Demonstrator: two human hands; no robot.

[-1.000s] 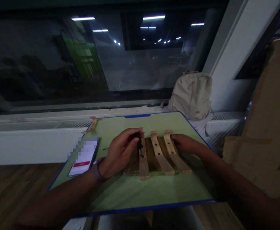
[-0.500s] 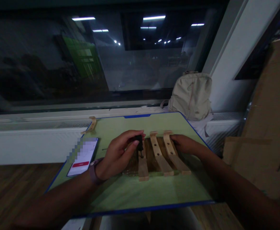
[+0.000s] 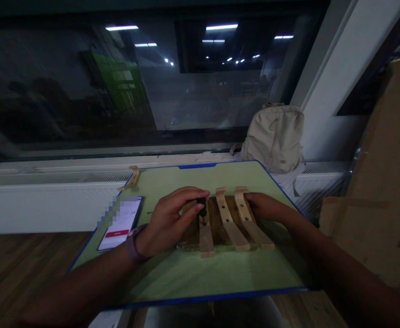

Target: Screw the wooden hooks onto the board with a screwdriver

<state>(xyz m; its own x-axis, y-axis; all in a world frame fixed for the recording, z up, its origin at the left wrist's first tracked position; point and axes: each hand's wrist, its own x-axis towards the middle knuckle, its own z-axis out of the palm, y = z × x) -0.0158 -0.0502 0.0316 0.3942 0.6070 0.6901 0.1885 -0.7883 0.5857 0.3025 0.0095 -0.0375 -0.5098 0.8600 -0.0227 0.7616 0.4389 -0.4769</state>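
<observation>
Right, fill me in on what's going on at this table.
A person's left hand holds a black-handled tool, its tip at a hole in the leftmost wooden strip. That strip and two more lie side by side across a brown board. The right hand is at the rightmost strip, its fingertips hidden. A phone lies to the left.

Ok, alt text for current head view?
A person's left hand holds a short black-handled tool, tip down at the leftmost of three curved, pale wooden pieces lying across a dark brown board; the right hand, partly hidden, is at the rightmost piece. A white-screened phone lies on the light green, blue-edged tabletop.
</observation>
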